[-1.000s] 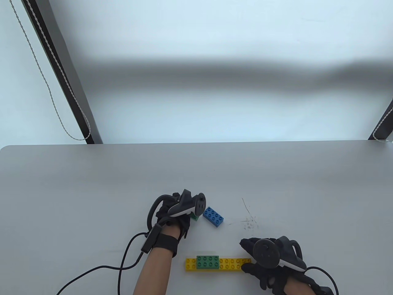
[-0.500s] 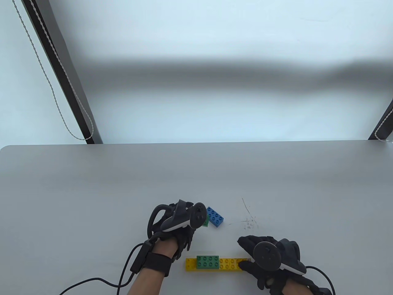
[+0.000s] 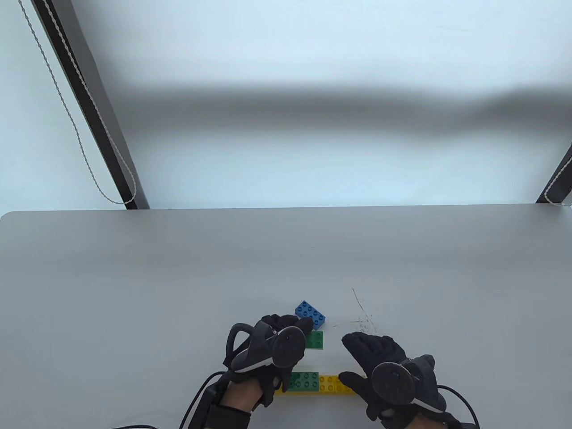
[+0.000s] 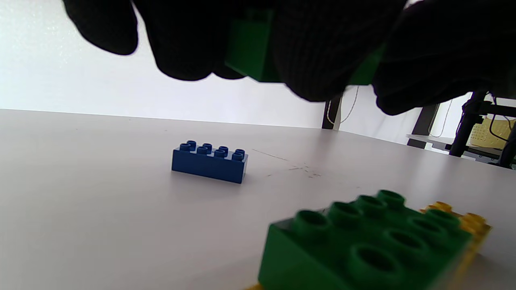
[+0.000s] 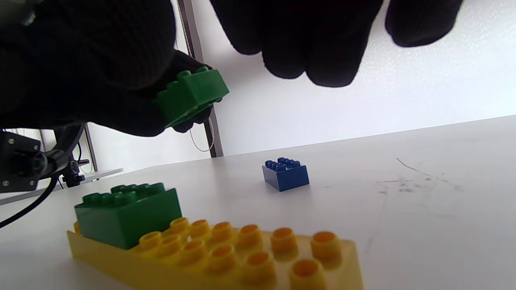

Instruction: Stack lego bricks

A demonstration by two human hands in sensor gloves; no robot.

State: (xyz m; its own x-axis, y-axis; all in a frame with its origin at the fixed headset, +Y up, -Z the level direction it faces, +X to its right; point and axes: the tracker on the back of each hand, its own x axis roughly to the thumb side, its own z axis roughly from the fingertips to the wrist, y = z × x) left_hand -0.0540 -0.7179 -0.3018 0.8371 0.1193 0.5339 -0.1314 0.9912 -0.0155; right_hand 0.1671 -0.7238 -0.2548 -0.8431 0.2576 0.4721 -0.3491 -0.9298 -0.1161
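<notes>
My left hand (image 3: 268, 348) has its grip tight on the green brick (image 3: 313, 339), above the worktop (image 3: 134, 277). I should square its studs over the yellow base (image 3: 333, 385), right hand (image 3: 380, 362) open beside.

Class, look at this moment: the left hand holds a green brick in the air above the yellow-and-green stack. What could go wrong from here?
1. The held green brick looks tilted in the left hand; pressed down like that, its studs might not seat.
2. The right hand touches only the end of the yellow brick, so the base could slide or tip under pressure.
3. The left hand hides part of the stacked green brick from above, so alignment may be misjudged.
</notes>
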